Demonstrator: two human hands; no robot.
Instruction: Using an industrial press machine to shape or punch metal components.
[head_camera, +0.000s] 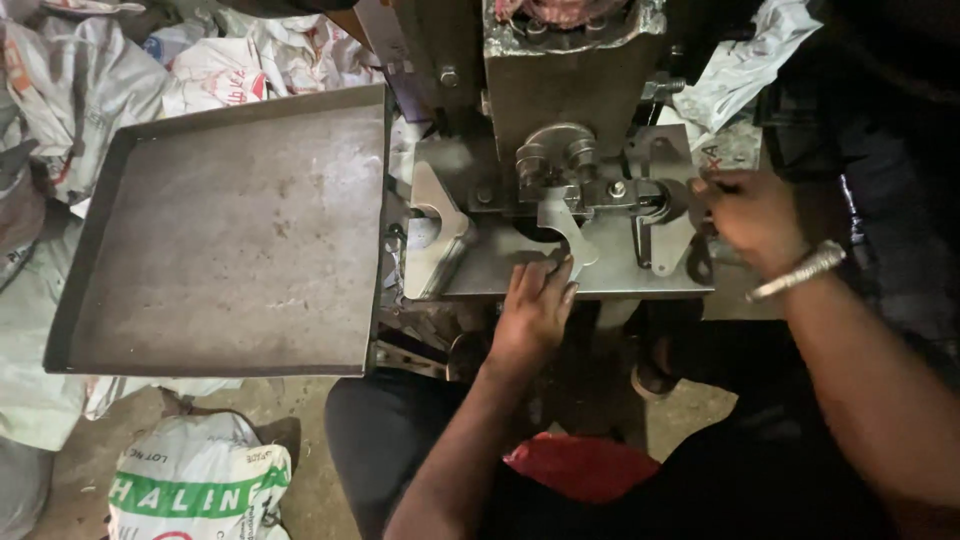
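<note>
A grey metal press machine (560, 90) stands on a flat steel bed (480, 270). My left hand (535, 305) rests on the bed's front edge, fingertips pinching a flat, shaped metal blank (565, 225) that reaches up under the machine's round rollers (555, 155). My right hand (750, 215), with a metal bracelet on the wrist, grips a dark part at the machine's right side (690, 200); what it holds is partly hidden by the fingers. Another cut metal plate (435, 215) lies on the bed's left.
A large shallow metal tray (230, 230) sits left of the machine. White woven sacks (195, 480) and crumpled bags (90, 90) lie around on the floor. A red cloth (580, 465) lies by my legs below the machine.
</note>
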